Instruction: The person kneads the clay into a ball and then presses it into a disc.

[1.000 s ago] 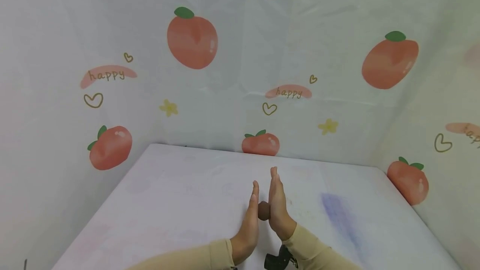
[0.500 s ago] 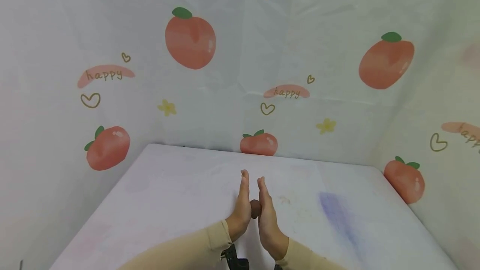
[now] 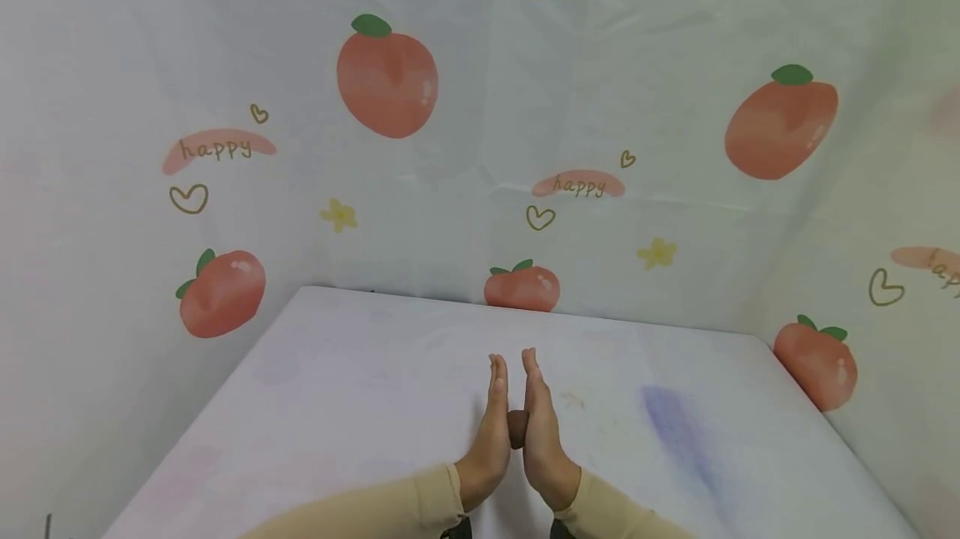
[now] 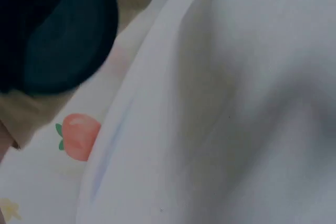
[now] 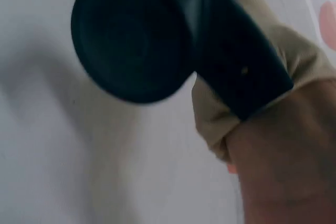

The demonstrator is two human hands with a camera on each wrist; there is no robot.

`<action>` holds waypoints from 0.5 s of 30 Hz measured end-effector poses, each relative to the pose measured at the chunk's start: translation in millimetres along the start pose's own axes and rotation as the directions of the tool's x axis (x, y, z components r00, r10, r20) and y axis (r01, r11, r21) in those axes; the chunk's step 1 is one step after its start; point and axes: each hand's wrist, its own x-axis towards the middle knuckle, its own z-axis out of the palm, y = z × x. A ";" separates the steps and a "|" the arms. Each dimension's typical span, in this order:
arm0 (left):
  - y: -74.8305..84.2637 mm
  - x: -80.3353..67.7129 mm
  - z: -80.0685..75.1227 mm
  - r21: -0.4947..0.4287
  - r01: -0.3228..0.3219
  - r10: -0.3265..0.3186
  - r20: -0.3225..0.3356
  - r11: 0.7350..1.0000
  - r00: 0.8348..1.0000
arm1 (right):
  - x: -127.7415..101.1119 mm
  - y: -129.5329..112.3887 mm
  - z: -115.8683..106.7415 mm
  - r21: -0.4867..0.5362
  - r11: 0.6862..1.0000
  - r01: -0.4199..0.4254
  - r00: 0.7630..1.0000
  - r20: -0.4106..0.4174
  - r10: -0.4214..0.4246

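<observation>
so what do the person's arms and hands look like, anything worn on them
Both arms wear long, close-fitting beige sleeves with ribbed cuffs ending at the wrist, the left sleeve and the right sleeve. The left hand and the right hand are bare: no gloves, and no rings or watch can be made out. A black rounded camera unit sits strapped at the wrist over the beige cuff.

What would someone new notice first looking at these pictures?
First, the two hands near the front middle of the table: the left hand and right hand stand palm to palm with straight fingers, pressing a small brown lump between them. Next, the pale backdrop behind and beside the table, printed with big orange-red fruits and the word "happy".
</observation>
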 end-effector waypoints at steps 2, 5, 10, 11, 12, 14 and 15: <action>1.2 -4.5 1.2 0.005 -0.015 0.015 0.009 1.000 1.000 | 6.2 0.7 -3.3 0.005 1.000 0.002 1.000 -0.020 -0.002; 3.4 -10.2 4.5 -0.006 -0.039 0.039 0.041 0.999 0.998 | 16.9 1.1 -10.0 0.001 1.000 0.019 0.997 -0.072 -0.019; 5.3 -21.2 13.0 -0.040 -0.055 0.060 0.142 0.998 0.988 | 32.7 -0.5 -21.4 -0.018 0.999 0.030 0.989 -0.144 -0.032; 5.8 -21.9 13.9 -0.039 -0.054 0.059 0.152 0.998 0.987 | 33.8 -0.4 -22.6 -0.016 1.000 0.020 0.988 -0.154 -0.023; 6.2 -21.8 14.3 -0.041 -0.049 0.055 0.153 0.998 0.987 | 33.7 0.2 -23.0 -0.014 1.000 0.012 0.988 -0.153 -0.014; 6.7 -17.4 12.9 -0.044 -0.033 0.039 0.132 0.998 0.990 | 29.9 1.8 -21.3 -0.022 1.000 0.000 0.989 -0.146 -0.004; 6.9 -13.2 11.1 -0.044 -0.025 0.030 0.111 0.999 0.993 | 26.6 2.5 -18.8 -0.020 1.000 -0.011 0.991 -0.133 0.008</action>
